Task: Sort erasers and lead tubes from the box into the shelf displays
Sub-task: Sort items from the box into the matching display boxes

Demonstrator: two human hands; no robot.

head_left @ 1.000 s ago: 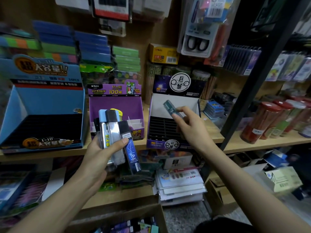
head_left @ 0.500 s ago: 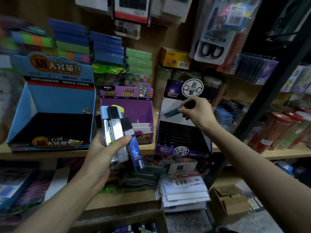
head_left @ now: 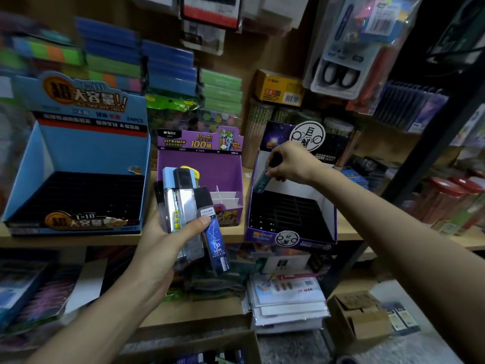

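At nine o'clock of the view a blue display box [head_left: 78,164] stands on the wooden shelf [head_left: 65,239], its dark slotted tray facing up. Toward six o'clock from the view's centre, the left hand [head_left: 168,240] grips a fanned bundle of lead tubes [head_left: 183,203]. Its thumb lies across their fronts and its fingers are curled behind them. These tubes are slim, clear, flat-sided cases with black or pale blue caps, and one carries a yellow label. At five o'clock of the bundle a dark blue tube [head_left: 214,240] printed with a white constellation tilts outward. Behind the bundle, at its twelve o'clock, sits a purple display box [head_left: 202,166] with white dividers in its tray.

At two o'clock from the bundle the right hand [head_left: 291,162] reaches in with its knuckles up. Its fingers [head_left: 273,160] pinch the top of a teal lead tube [head_left: 262,181], which hangs slanted. The tube's lower end is at the back left corner of the black grid tray of the dark display box [head_left: 291,216]. Whether that end already sits in a slot cannot be told.
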